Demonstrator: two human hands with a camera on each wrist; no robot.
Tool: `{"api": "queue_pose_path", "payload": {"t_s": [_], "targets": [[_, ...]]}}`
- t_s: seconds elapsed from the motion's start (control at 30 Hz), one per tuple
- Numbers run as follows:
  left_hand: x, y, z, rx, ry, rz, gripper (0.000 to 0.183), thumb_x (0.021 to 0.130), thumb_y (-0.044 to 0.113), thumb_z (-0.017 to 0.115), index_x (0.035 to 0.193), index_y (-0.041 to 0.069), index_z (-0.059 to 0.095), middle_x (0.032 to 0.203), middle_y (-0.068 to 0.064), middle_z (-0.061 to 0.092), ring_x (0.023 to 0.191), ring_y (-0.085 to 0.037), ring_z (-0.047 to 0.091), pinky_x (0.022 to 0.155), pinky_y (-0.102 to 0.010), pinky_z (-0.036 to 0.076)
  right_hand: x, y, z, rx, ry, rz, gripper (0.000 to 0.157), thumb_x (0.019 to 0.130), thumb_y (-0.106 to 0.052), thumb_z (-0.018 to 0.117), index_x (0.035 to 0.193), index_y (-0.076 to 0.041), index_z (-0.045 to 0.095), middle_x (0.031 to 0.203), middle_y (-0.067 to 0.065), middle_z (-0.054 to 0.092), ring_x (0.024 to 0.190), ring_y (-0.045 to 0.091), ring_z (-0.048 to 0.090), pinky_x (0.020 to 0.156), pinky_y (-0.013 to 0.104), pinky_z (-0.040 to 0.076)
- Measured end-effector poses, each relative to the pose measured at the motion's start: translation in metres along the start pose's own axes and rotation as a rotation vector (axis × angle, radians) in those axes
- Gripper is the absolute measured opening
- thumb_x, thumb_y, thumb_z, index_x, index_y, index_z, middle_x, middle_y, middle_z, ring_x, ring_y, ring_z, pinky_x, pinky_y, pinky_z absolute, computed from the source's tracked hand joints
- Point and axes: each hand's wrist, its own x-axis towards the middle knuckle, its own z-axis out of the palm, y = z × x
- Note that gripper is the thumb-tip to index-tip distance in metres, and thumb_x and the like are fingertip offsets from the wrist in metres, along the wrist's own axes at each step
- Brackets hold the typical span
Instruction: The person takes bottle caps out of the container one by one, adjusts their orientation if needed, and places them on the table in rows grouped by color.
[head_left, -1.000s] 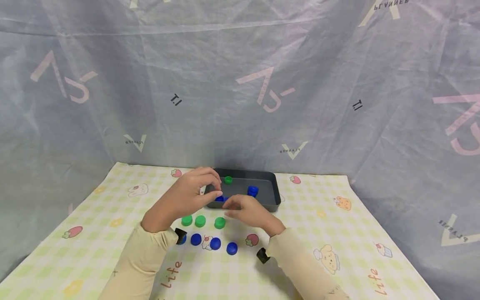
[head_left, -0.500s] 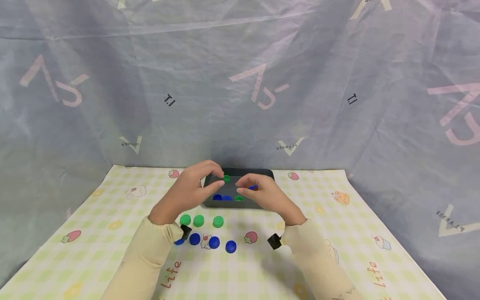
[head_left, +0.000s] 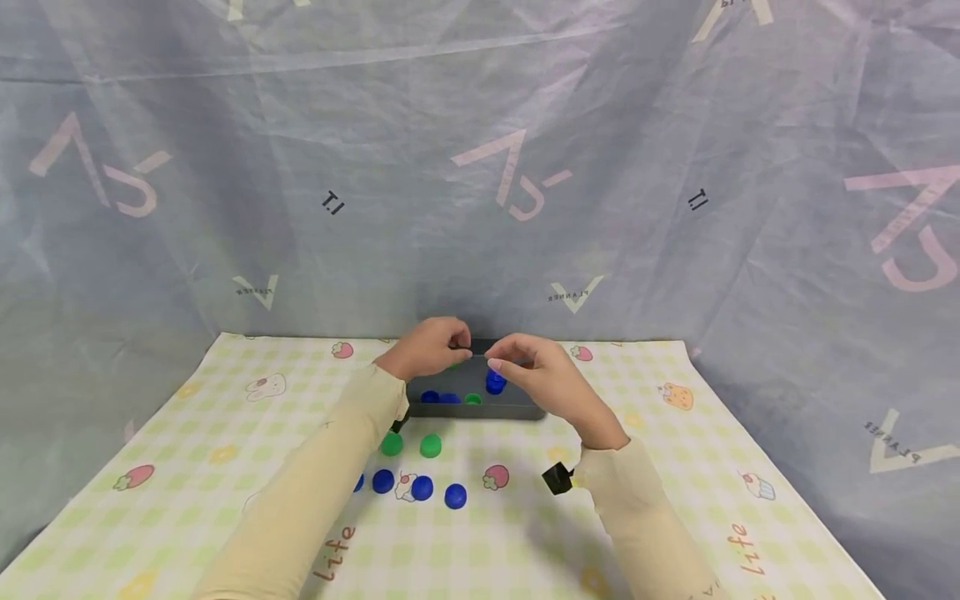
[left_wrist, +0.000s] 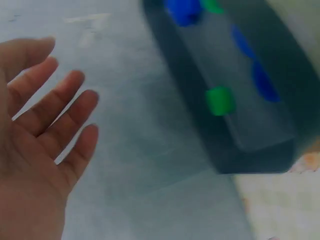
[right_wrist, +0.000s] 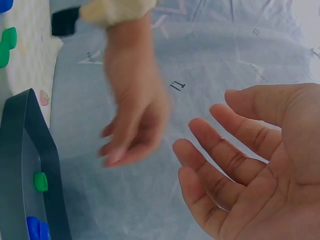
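My left hand (head_left: 435, 346) hovers over the back of a dark grey tray (head_left: 472, 412), fingers loosely bent and nothing held. To its right, my right hand (head_left: 551, 379) hangs above the tray's right side. The right wrist view shows its fingers (right_wrist: 220, 150) spread around bare air. Inside the tray, blue caps (head_left: 495, 382) lie at the right and others (head_left: 430, 397) by the front wall, beside a green cap (head_left: 472, 399). Another green cap (left_wrist: 220, 101) shows in the left wrist view. Green caps (head_left: 431, 446) and blue caps (head_left: 422, 487) form two rows before the tray.
A checked tablecloth (head_left: 637, 533) with printed cartoons covers the table. A grey printed curtain (head_left: 420, 250) hangs right behind the tray. My left sleeve (head_left: 322, 475) partly covers the left ends of both cap rows. A black block (head_left: 558, 478) sits at the right cuff.
My right hand has risen from the tray's front edge to above its right side, uncovering a green cap inside. The left hand has shifted right and farther back over the tray.
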Motion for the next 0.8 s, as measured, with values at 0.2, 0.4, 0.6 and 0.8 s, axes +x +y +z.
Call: {"api": "queue_pose_path", "payload": {"t_s": [0.2,0.4,0.6,0.8], "targets": [[0.017,-0.024,0.031,0.082,-0.124,-0.07,0.009,0.093,0.023,0.072,0.087,0.017,0.067,0.082,0.004,0.063,0.071,-0.014,0.056,0.071,-0.033,0.049,0.001,0.001,0.002,-0.001,-0.011,-0.04,0.013,0.099,-0.027,0.064,0.109,-0.02,0.071,0.103,-0.003,0.069,0.086,0.021,0.064,0.075,0.04,0.053],[0.018,-0.041,0.058,0.136,-0.183,-0.124,0.008,0.089,0.023,0.075,0.086,0.019,0.068,0.082,0.006,0.065,0.073,-0.011,0.059,0.074,-0.033,0.051,-0.001,0.003,0.004,0.013,-0.042,-0.05,0.013,0.099,-0.026,0.064,0.108,-0.019,0.07,0.104,-0.002,0.068,0.09,0.027,0.064,0.076,0.038,0.053],[0.016,-0.045,0.072,0.146,-0.192,-0.137,0.017,0.087,0.023,0.077,0.099,0.013,0.069,0.089,0.004,0.068,0.08,-0.012,0.063,0.077,-0.034,0.053,0.001,0.002,0.006,0.013,-0.042,-0.072,0.011,0.099,-0.024,0.064,0.106,-0.019,0.071,0.101,-0.003,0.069,0.092,0.025,0.065,0.077,0.037,0.054],[0.014,-0.044,0.076,0.18,-0.216,-0.132,0.009,0.087,0.017,0.076,0.091,0.015,0.069,0.084,0.005,0.066,0.075,-0.011,0.061,0.075,-0.034,0.052,0.001,0.003,0.011,0.007,-0.071,-0.092,0.01,0.099,-0.022,0.064,0.105,-0.019,0.071,0.1,-0.004,0.068,0.093,0.017,0.064,0.076,0.034,0.054]]}}
